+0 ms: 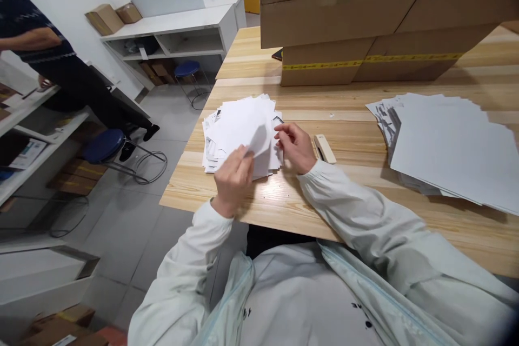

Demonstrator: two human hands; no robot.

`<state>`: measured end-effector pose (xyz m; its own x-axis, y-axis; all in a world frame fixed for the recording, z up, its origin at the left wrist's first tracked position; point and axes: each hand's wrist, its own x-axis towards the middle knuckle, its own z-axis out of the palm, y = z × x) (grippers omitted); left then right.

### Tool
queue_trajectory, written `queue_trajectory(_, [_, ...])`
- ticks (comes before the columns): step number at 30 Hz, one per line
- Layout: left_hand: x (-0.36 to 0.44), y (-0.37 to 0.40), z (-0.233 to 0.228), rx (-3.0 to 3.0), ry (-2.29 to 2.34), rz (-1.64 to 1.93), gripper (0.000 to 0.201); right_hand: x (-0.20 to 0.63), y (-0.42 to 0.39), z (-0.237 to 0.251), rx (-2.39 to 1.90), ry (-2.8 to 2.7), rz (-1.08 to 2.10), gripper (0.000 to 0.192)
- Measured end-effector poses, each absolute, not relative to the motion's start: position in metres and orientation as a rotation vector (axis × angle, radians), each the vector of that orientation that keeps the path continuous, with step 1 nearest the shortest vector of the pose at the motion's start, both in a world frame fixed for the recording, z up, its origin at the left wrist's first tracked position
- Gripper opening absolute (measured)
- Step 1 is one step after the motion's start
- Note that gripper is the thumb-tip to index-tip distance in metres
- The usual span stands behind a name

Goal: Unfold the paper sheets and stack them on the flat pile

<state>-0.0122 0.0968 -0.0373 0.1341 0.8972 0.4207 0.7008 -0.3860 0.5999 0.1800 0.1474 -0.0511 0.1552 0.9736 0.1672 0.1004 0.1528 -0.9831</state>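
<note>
Left of the stapler (325, 148), a small paper stack (235, 132) lies on the table (357, 184). Over it, the left hand (234, 179) pinches a lifted sheet (259, 140); the right hand (295, 146), fingers curled, touches that sheet's edge.

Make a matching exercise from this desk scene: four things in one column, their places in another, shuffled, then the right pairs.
Things:
1. stapler
2. cardboard boxes
3. big paper stack
4. blue stool

Places:
A. on the floor left of the table
B. right part of the table
C. just right of the right hand
D. far end of the table

Pairs: 1-C, 2-D, 3-B, 4-A
</note>
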Motion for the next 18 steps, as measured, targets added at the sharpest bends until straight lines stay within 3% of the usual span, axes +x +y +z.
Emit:
queue_trajectory(4, [-0.007, 0.037, -0.051, 1.812, 1.352, 1.172, 0.023, 0.205, 0.099, -0.05, -1.16, -1.057, 1.368, 0.046])
queue_trajectory(9, [0.008, -0.002, -0.078, 1.489, 1.231, 1.092, 0.013, 0.216, 0.065, -0.071, -1.222, -0.945, 1.642, 0.069])
queue_trajectory(14, [0.012, -0.027, -0.086, 1.579, 1.049, 0.933, 0.012, 0.219, 0.062, -0.077, -1.211, -1.141, 1.605, 0.053])
queue_trajectory(18, [0.0, -0.024, -0.072, 1.5, 1.143, 1.368, 0.054, 0.233, 0.052, -0.069, -1.177, -1.112, 1.393, 0.037])
